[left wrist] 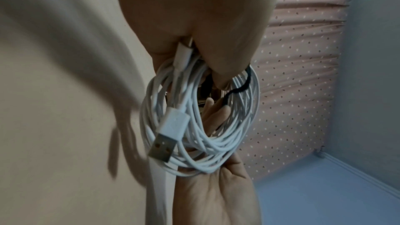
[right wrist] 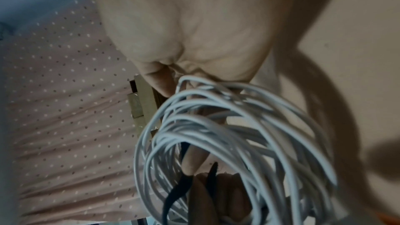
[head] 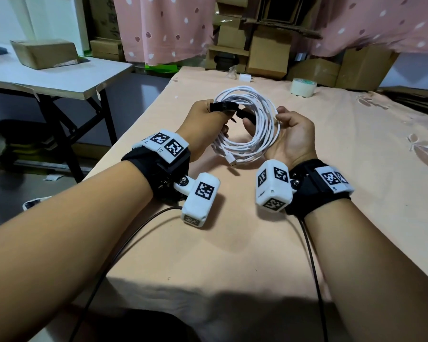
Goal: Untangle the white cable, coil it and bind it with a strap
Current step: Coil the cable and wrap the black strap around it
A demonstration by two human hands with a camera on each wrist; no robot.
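Cable: the white cable [head: 247,124] is wound into a loose multi-turn coil, held above the peach-covered table [head: 232,230] between both hands.
Plugs: a white USB-A plug [left wrist: 166,136] hangs at the near side of the coil; a smaller white plug [left wrist: 184,52] sits against the left palm.
Strap: a black strap [head: 223,106] lies across the upper left part of the coil, its free end pointing into the ring.
Left hand: the left hand [head: 205,124] pinches the strap between thumb and curled fingers.
Right hand: the right hand [head: 292,134] lies palm up under the coil's right side, fingers curled round the strands.
Writing: no brand or readable text shows; the wrist units [head: 273,186] carry only black-and-white square code markers.
Background: a tape roll [head: 303,87] and a small white block [head: 246,77] stand at the table's far edge, cardboard boxes [head: 267,55] behind them.
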